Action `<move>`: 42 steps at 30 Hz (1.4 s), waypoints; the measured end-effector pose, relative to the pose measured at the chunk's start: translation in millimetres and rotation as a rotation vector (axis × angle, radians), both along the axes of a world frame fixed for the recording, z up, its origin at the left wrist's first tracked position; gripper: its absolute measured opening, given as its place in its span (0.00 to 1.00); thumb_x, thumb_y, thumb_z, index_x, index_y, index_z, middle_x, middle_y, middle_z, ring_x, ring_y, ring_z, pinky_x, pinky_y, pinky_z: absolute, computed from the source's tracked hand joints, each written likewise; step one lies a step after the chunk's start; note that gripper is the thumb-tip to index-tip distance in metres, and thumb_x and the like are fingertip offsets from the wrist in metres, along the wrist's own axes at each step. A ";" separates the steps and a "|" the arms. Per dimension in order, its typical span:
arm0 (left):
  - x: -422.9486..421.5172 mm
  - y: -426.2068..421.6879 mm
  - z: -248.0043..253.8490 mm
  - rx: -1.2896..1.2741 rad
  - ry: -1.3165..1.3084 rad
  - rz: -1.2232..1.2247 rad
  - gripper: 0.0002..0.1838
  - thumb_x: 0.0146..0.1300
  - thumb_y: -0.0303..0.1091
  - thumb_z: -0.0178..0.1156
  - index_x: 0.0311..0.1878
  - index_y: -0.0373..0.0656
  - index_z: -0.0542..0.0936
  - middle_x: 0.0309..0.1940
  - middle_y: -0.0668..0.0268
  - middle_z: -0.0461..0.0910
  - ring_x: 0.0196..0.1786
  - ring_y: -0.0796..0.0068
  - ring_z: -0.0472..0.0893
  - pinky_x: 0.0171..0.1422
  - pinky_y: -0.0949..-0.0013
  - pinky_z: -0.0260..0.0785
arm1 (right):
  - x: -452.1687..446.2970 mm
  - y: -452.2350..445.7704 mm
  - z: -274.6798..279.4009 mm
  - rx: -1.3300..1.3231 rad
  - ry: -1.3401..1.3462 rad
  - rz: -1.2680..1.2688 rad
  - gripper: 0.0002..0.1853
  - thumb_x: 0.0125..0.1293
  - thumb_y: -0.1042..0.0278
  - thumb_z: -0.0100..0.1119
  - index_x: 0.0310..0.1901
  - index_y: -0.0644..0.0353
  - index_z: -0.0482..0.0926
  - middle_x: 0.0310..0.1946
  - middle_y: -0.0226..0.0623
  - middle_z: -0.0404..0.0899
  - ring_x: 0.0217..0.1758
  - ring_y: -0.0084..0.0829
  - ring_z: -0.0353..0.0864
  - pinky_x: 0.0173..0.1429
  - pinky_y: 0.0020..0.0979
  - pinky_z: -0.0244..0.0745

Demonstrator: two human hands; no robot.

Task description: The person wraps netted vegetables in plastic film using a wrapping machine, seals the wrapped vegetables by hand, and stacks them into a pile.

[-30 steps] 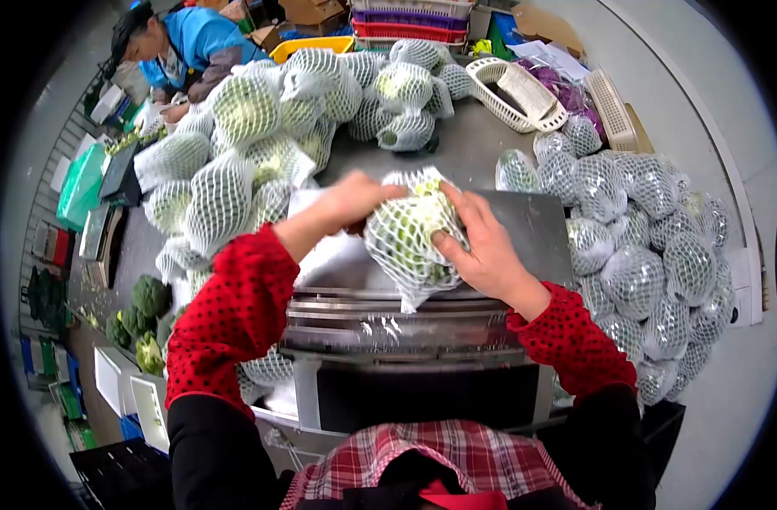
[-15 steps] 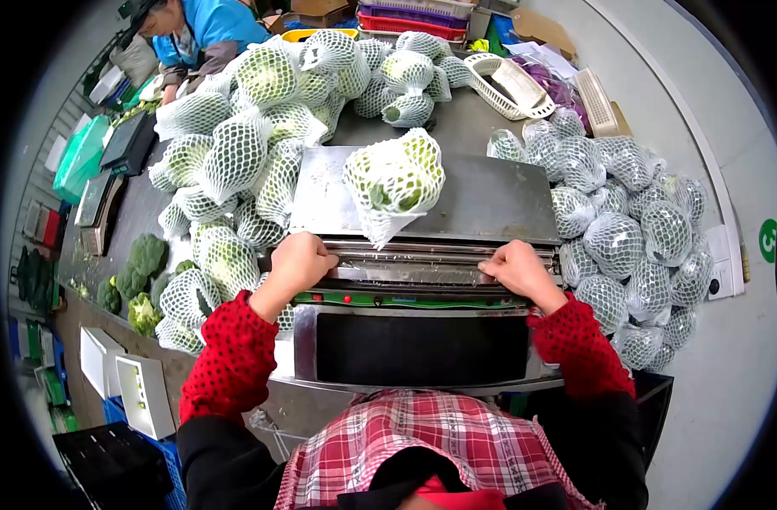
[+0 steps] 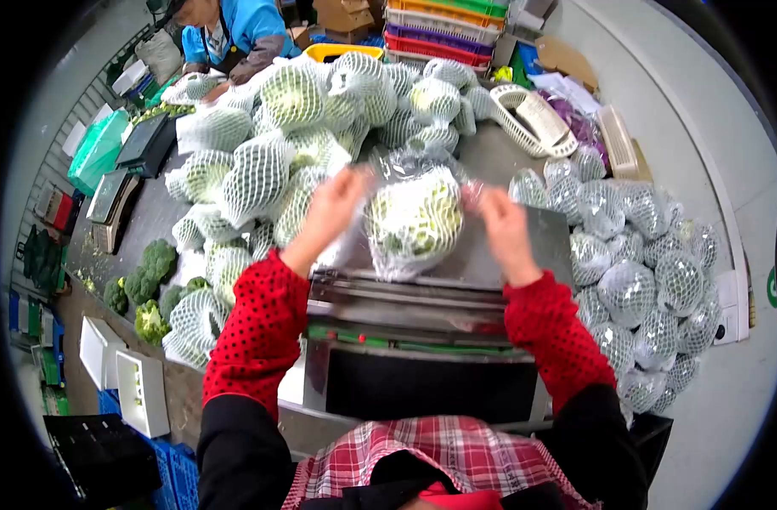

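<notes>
Head view: the right hand (image 3: 507,231) has its fingers curled closed, apparently on a gathered edge of clear film (image 3: 409,163); the left hand's (image 3: 333,208) fingers curl near the opposite side, too blurred to tell whether they pinch it. Between them the netted vegetable (image 3: 412,223) sits on the metal plate (image 3: 496,248), film spread about its far side. Doing this well calls, I judge, for matched pull from both sides, so the film lies taut without tearing or squashing the net. Working above the plate's middle should help, away from the netted pile (image 3: 254,174) at left and wrapped pieces (image 3: 630,289) at right.
</notes>
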State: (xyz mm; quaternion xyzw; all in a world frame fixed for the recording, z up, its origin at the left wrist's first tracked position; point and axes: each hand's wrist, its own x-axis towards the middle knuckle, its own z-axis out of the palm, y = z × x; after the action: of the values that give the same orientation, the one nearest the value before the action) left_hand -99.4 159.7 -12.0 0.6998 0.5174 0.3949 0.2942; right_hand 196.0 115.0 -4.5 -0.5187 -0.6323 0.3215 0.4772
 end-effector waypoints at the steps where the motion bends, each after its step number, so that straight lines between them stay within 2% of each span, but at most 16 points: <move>1: 8.6 0.6 -13.8 -0.023 0.057 -0.120 0.09 0.68 0.23 0.49 0.48 0.39 0.75 0.47 0.59 0.82 0.44 0.67 0.84 0.49 0.71 0.74 | -1.1 -1.9 -10.2 -0.055 0.037 0.024 0.12 0.73 0.72 0.46 0.51 0.68 0.76 0.52 0.39 0.78 0.56 0.28 0.77 0.60 0.28 0.71; 3: 4.7 -7.8 -9.1 0.174 -0.231 -0.306 0.19 0.64 0.17 0.48 0.58 0.40 0.72 0.55 0.56 0.79 0.54 0.66 0.82 0.54 0.69 0.75 | -1.5 -5.1 -2.7 0.038 0.370 0.247 0.16 0.67 0.79 0.50 0.57 0.66 0.71 0.55 0.41 0.76 0.59 0.32 0.76 0.62 0.29 0.69; 4: -6.2 -9.9 -1.6 0.266 0.042 -0.351 0.29 0.56 0.11 0.49 0.62 0.42 0.69 0.59 0.55 0.75 0.58 0.60 0.79 0.55 0.64 0.75 | 1.6 -8.3 -0.9 0.020 0.378 0.237 0.16 0.67 0.79 0.50 0.57 0.66 0.71 0.55 0.41 0.76 0.59 0.32 0.76 0.62 0.29 0.69; 6: -4.9 -10.4 0.7 0.653 0.429 -0.461 0.35 0.48 0.14 0.53 0.65 0.40 0.67 0.64 0.51 0.69 0.62 0.53 0.75 0.59 0.59 0.73 | 7.7 -3.7 5.9 0.364 -0.436 0.337 0.24 0.54 0.83 0.57 0.55 0.62 0.68 0.58 0.44 0.72 0.57 0.43 0.75 0.61 0.34 0.71; 9: 9.2 -1.7 -7.7 0.832 0.382 -0.463 0.34 0.47 0.18 0.55 0.64 0.37 0.68 0.62 0.50 0.71 0.59 0.51 0.76 0.59 0.58 0.73 | 5.0 8.1 0.1 0.475 -0.620 0.254 0.35 0.44 0.82 0.62 0.58 0.59 0.65 0.62 0.49 0.67 0.62 0.52 0.70 0.65 0.38 0.68; 17: 8.0 -129.9 45.9 -0.085 -0.037 -0.682 0.26 0.43 0.29 0.75 0.48 0.32 0.80 0.36 0.60 0.85 0.39 0.70 0.85 0.47 0.69 0.75 | 27.0 -124.6 65.1 -0.267 -0.308 0.640 0.30 0.56 0.66 0.69 0.56 0.65 0.66 0.52 0.49 0.75 0.54 0.43 0.77 0.60 0.37 0.70; 19: 1.2 -185.1 14.2 -0.568 -0.231 -0.643 0.25 0.45 0.31 0.76 0.48 0.33 0.81 0.38 0.65 0.85 0.41 0.75 0.83 0.49 0.70 0.74 | 27.7 -185.1 40.9 -0.413 -0.233 0.619 0.26 0.65 0.59 0.60 0.57 0.67 0.66 0.46 0.47 0.79 0.47 0.40 0.80 0.55 0.32 0.72; 22: -9.5 -272.8 -54.9 -1.139 -0.905 -0.259 0.30 0.61 0.38 0.60 0.64 0.35 0.67 0.51 0.54 0.79 0.43 0.63 0.83 0.55 0.62 0.75 | 41.4 -247.4 -13.3 -1.090 0.623 0.487 0.28 0.77 0.50 0.36 0.63 0.67 0.65 0.48 0.48 0.79 0.48 0.38 0.81 0.54 0.33 0.75; 25: -20.0 -299.3 -40.8 -1.264 -1.294 -0.039 0.43 0.67 0.66 0.36 0.60 0.28 0.65 0.46 0.43 0.78 0.46 0.51 0.82 0.53 0.52 0.77 | 21.7 -296.4 -16.9 -0.766 0.851 0.342 0.29 0.77 0.48 0.36 0.65 0.66 0.64 0.55 0.52 0.75 0.48 0.38 0.82 0.51 0.35 0.77; 27: -7.6 -312.4 -13.7 -1.058 -1.397 0.109 0.35 0.70 0.61 0.40 0.55 0.30 0.69 0.44 0.46 0.78 0.44 0.57 0.82 0.50 0.53 0.78 | -3.7 -305.7 -14.8 -0.496 0.520 0.118 0.17 0.74 0.68 0.46 0.59 0.66 0.70 0.42 0.43 0.79 0.38 0.27 0.81 0.41 0.25 0.77; 30: -4.9 -336.5 -49.3 -0.832 -1.037 0.300 0.16 0.72 0.42 0.50 0.38 0.37 0.75 0.29 0.59 0.78 0.32 0.69 0.81 0.36 0.61 0.80 | -20.8 -292.5 -27.1 -0.460 0.268 -0.193 0.11 0.74 0.67 0.47 0.36 0.65 0.73 0.24 0.29 0.73 0.22 0.16 0.70 0.26 0.20 0.65; 33: -26.5 -346.1 -15.5 -0.710 -0.807 0.464 0.19 0.73 0.44 0.49 0.29 0.41 0.72 0.18 0.65 0.71 0.20 0.72 0.76 0.23 0.65 0.75 | 1.0 -285.1 -33.2 -0.326 0.244 -0.318 0.18 0.75 0.61 0.47 0.27 0.60 0.71 0.14 0.23 0.64 0.14 0.13 0.58 0.19 0.20 0.54; 36: -44.3 -382.2 -17.3 -0.881 -0.817 0.628 0.21 0.72 0.47 0.49 0.26 0.43 0.69 0.13 0.70 0.63 0.10 0.73 0.65 0.13 0.69 0.62 | 25.0 -341.7 -27.8 -0.948 0.468 -0.312 0.20 0.74 0.56 0.46 0.24 0.57 0.70 0.13 0.25 0.66 0.07 0.16 0.57 0.11 0.20 0.50; 39: -66.2 -415.4 -173.0 -1.122 -0.259 0.325 0.24 0.67 0.52 0.57 0.27 0.39 0.77 0.14 0.66 0.74 0.16 0.74 0.71 0.18 0.64 0.57 | 22.3 -399.6 -122.2 -1.021 0.844 -0.057 0.14 0.68 0.63 0.53 0.26 0.61 0.76 0.16 0.34 0.72 0.15 0.24 0.70 0.18 0.28 0.63; 41: -11.3 -391.5 -155.0 -1.046 0.061 -0.117 0.20 0.61 0.48 0.59 0.35 0.35 0.80 0.27 0.59 0.80 0.24 0.71 0.75 0.26 0.64 0.64 | -11.2 -404.0 -174.5 -0.498 -0.313 0.316 0.13 0.63 0.65 0.57 0.38 0.69 0.82 0.37 0.40 0.84 0.37 0.35 0.81 0.44 0.37 0.76; 42: 6.6 -382.2 -149.0 -0.927 0.056 -0.203 0.23 0.61 0.50 0.57 0.36 0.35 0.80 0.29 0.58 0.80 0.27 0.69 0.75 0.29 0.64 0.64 | -30.5 -399.9 -187.2 -0.492 -0.391 0.306 0.13 0.64 0.65 0.57 0.39 0.69 0.81 0.38 0.40 0.84 0.39 0.35 0.81 0.45 0.37 0.75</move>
State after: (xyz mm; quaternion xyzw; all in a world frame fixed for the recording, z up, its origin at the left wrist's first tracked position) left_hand -92.8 -222.5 -161.0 0.5522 0.5758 0.0725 0.5986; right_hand 165.4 -284.9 -191.7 -0.5692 -0.6858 0.4267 0.1538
